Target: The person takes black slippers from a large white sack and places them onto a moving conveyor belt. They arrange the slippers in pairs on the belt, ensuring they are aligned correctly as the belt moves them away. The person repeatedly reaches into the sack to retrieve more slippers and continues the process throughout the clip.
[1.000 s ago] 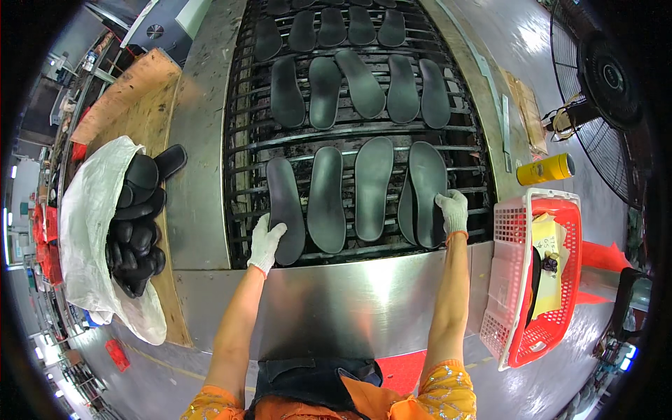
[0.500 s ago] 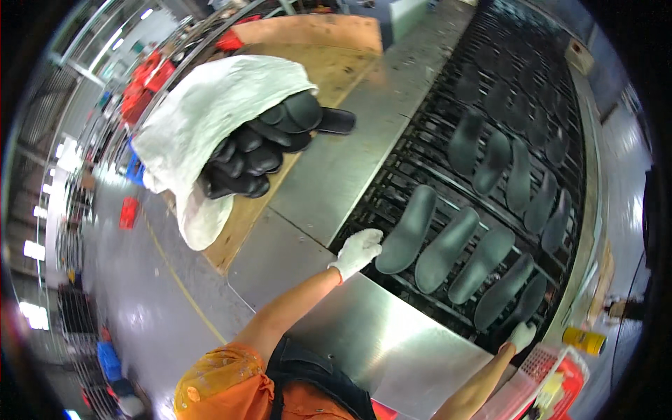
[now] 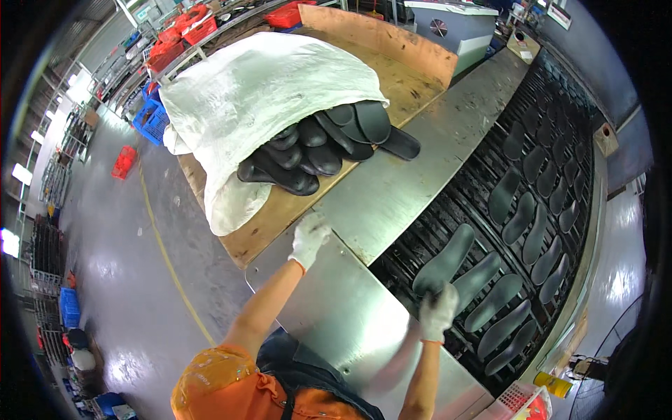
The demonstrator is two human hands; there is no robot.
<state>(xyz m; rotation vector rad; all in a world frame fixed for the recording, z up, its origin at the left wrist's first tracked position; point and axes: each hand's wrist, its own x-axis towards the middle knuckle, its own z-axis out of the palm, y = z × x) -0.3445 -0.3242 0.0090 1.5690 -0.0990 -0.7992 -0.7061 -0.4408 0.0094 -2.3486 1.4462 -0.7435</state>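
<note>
Head has swung left vs a sec ago: the white woven sack [image 3: 259, 98] full of dark rubber shoe insoles [image 3: 318, 143] now sits top centre on the worn wooden board [image 3: 392, 77], whereas before the black slatted conveyor [image 3: 560, 175] filled the view.

Left hand [image 3: 308, 238], in a white knit glove, has come off the belt and now hovers over the edge where the board meets the steel side plate [image 3: 420, 175]. Fingers curled loosely, not pinching anything, nothing held. It's near the sack mouth but not touching the soles.

Right hand [image 3: 437, 311], also white-gloved, stays at the near end of the belt, resting on the heel of the long grey-black insole [image 3: 444, 259] at the left of the front row. Fingers look bunched together over it; glove is blurred, so can't tell if they grip or just press.

That insole lies flat on the slats, w/ three more alongside it to the right and further rows up the belt. Judging by the shift, laying out of this row looks about done and attention has turned to the sack
</note>
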